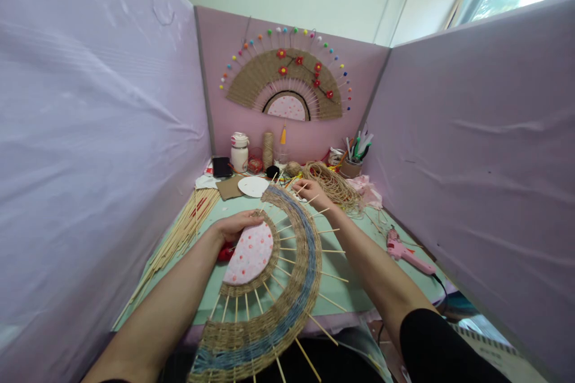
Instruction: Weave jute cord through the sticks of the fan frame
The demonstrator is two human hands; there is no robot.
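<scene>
As the woven fan (287, 287) seems light and brittle-ribbed, our left hand (234, 227) presses flat, our right hand (314, 191) pinches its rim.

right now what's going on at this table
A person has a half-round woven fan lying on the green table. The left hand rests flat on its pink dotted centre. The right hand is at the far end of the tan and blue weave, among the bare spokes; whether it pinches anything is too small to tell. A coil of twine lies behind it, a pink glue gun to the right, a bundle of sticks to the left.
</scene>
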